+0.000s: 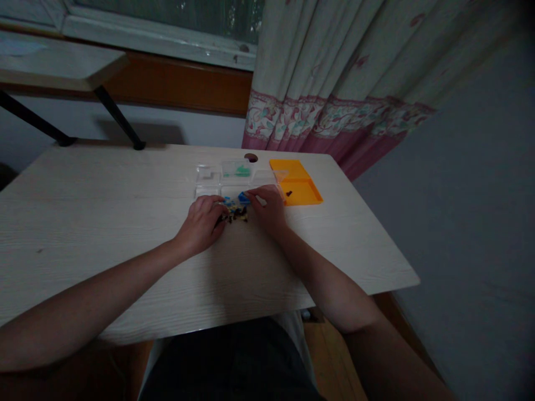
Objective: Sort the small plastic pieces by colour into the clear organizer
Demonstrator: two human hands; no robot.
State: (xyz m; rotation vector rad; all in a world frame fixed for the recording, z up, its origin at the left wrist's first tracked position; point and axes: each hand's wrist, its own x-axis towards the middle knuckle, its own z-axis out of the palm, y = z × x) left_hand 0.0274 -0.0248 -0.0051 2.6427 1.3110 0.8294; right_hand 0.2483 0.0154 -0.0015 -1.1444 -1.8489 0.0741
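My right hand (267, 207) reaches in from the right, its fingertips pinched on a small blue piece (243, 197). My left hand (204, 221) has its fingers curled at the left edge of a pile of small pieces (238, 214), coloured blue, yellow and dark; what its fingers hold, if anything, is hidden. Just behind both hands lies a clear plastic compartment box (220, 177). One of its far compartments contains green pieces (241, 171). My right hand hides part of the box's near right side.
An orange two-part tray (307, 192) lies right of the box, with a dark piece (288, 194) in it. Behind the box, the wooden table (137, 223) has a round hole (251, 158). A raised shelf (75, 64) on black legs stands back left; a curtain (309, 111) hangs behind.
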